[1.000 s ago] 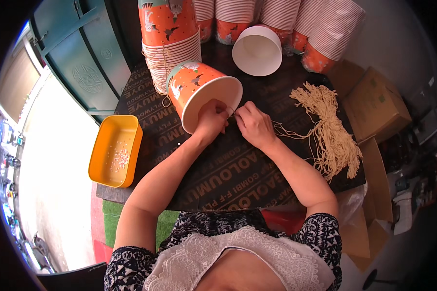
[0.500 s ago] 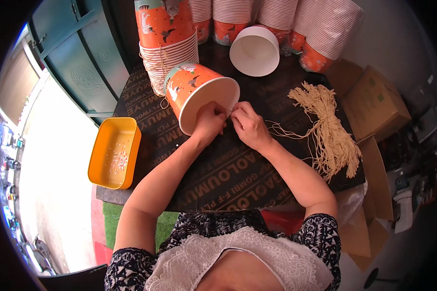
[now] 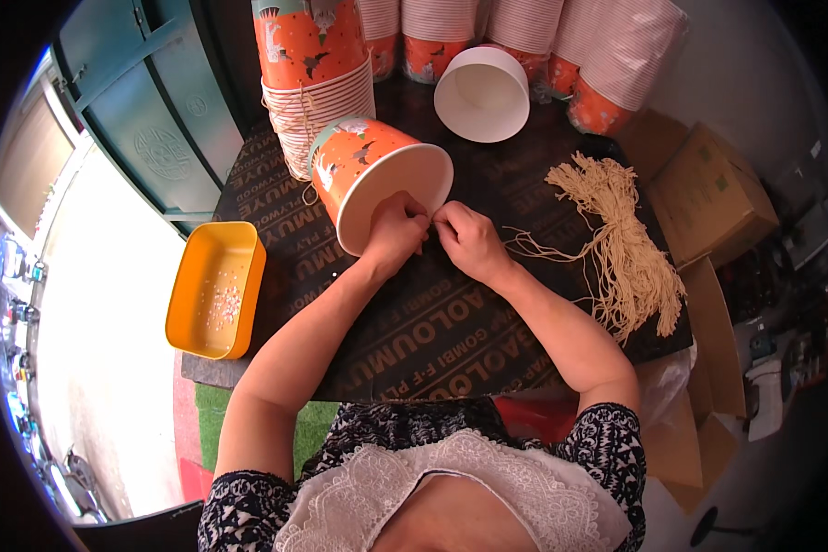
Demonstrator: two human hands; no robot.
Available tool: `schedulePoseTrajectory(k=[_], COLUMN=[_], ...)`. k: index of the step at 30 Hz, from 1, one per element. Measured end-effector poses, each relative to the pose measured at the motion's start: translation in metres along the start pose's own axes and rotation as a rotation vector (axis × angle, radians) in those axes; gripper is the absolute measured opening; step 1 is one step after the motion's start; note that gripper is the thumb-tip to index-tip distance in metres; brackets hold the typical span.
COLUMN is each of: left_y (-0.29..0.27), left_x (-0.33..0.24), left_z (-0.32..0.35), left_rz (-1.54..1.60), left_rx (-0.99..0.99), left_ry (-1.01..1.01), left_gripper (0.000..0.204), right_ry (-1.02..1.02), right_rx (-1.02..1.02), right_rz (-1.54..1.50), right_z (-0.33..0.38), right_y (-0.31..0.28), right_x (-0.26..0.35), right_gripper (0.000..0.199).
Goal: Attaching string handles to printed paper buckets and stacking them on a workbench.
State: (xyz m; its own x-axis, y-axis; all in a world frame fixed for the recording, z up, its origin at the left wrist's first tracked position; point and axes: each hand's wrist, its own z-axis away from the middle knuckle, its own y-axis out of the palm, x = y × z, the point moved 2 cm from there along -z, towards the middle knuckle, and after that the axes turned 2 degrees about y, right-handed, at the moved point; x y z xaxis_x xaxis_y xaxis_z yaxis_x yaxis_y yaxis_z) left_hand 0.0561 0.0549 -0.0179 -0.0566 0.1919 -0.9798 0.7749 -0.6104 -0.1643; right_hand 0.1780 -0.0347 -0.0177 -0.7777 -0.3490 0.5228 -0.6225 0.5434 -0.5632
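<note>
Head: orange bucket (image 3: 368, 164) against left fingers (image 3: 416, 218)

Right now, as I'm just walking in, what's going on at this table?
A person has both bare hands at a patterned orange bucket, tipped so its mouth faces them. The left hand is at the mouth and the right hand beside the rim, close together; anything between them is too small to make out. A bundle of cream strings lies to the right, a yellow container to the left.
</note>
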Motion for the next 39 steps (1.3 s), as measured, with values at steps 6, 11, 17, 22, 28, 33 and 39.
schedulePoseTrajectory(k=[6, 11, 17, 22, 28, 33, 39], left_y=[0.001, 0.001, 0.0, 0.0, 0.005, 0.005, 0.005], left_x=[-0.002, -0.004, -0.002, -0.003, -0.005, -0.004, -0.003], left_z=[0.002, 0.004, 0.003, 0.003, 0.009, 0.01, 0.01], left_rz=[0.031, 0.053, 0.024, 0.026, 0.063, 0.078, 0.082], left_rx=[-0.029, -0.015, -0.033, -0.017, 0.005, 0.041, 0.057], left_ry=[-0.012, -0.013, -0.027, -0.012, -0.028, -0.033, -0.028], left_gripper=[0.009, 0.009, 0.009, 0.009, 0.008, 0.01, 0.009], right_ry=[0.177, 0.374, 0.416, 0.361, 0.399, 0.383, 0.351], right_rx=[-0.045, -0.024, 0.031, -0.03, -0.054, -0.085, -0.108], right_rz=[-0.063, -0.214, -0.263, -0.202, -0.187, -0.151, -0.111], right_z=[0.001, -0.003, -0.005, -0.004, -0.005, -0.002, 0.0], right_y=[0.004, 0.001, 0.0, 0.002, 0.001, 0.002, 0.002], right_x=[-0.004, -0.005, -0.002, -0.006, -0.001, 0.003, 0.001], right_gripper=[0.005, 0.005, 0.005, 0.006, 0.008, 0.009, 0.011])
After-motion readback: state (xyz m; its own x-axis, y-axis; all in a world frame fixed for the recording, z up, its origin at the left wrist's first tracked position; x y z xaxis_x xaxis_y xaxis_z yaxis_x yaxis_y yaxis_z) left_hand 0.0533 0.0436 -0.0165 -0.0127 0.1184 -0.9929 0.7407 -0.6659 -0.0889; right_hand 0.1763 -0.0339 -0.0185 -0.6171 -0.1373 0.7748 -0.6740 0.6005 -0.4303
